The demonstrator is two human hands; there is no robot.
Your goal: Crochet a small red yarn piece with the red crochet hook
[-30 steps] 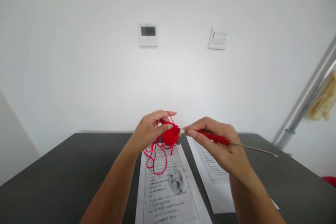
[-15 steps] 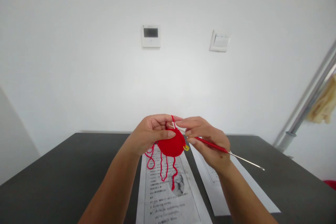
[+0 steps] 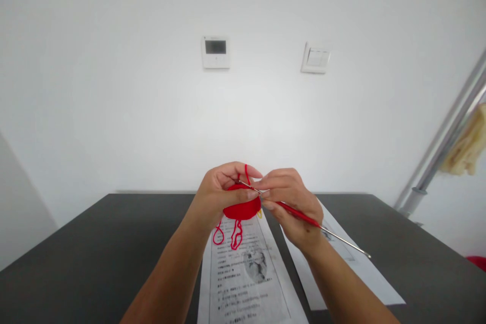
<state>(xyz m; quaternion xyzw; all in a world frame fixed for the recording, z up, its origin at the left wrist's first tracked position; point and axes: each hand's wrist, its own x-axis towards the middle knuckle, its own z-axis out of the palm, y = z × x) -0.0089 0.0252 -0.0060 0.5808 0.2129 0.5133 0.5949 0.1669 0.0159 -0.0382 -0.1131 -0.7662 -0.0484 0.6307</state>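
My left hand (image 3: 222, 190) pinches a round red crocheted piece (image 3: 242, 208) between thumb and fingers, and a red strand runs over its index finger. Red yarn loops (image 3: 236, 235) hang below the piece. A small yellow marker (image 3: 259, 213) sits at its right edge, partly hidden. My right hand (image 3: 292, 197) is closed on a crochet hook (image 3: 298, 213) with a red grip and metal ends. The hook's tip lies at the top edge of the red piece, close to my left thumb and fingers.
Two printed sheets lie on the dark table (image 3: 152, 223): one sheet (image 3: 243, 288) below the hands, another sheet (image 3: 364, 283) to the right. A thermostat (image 3: 216, 52) and a switch (image 3: 316, 57) are on the wall. A metal pole (image 3: 436, 162) and yellowish cloth (image 3: 465, 144) stand at right.
The red piece has tilted flatter and shifted slightly left. My right hand and the hook have moved left, with the shaft further across the piece's top edge. The hanging yarn has bunched together.
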